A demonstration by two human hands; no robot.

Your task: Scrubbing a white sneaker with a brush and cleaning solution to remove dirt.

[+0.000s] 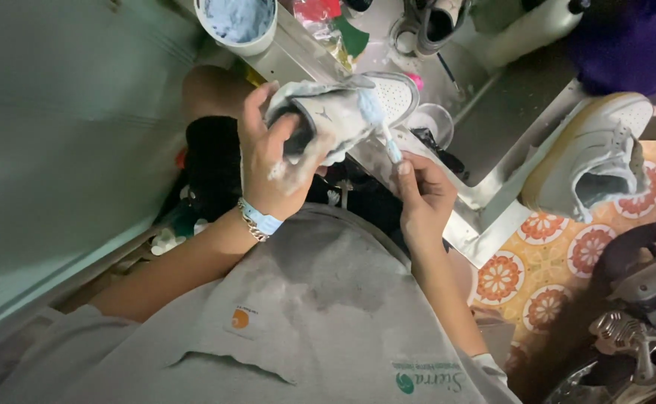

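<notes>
Two hands in view, centre of frame. Left hand (272, 168) is pushed into a grey-and-white sneaker (346, 112), fingers wrapped round its collar, holding it up w/ toe pointing upper right. Right hand (421, 191) pinches 1 small brush (380, 127) w/ pale blue bristles, which lie against the sneaker's side. Foam smears on left hand.

Shoes counted: 3 — the held one, 1 white sneaker (597, 157) at right resting on the metal worktop (485, 127) edge, 1 more (436, 22) at top centre, partly cut off. 1 white tub (238, 22) of bluish foam upper left. 1 wristband (260, 219) plus 1 chain on left wrist. Floral floor tiles (537, 262) lower right.
</notes>
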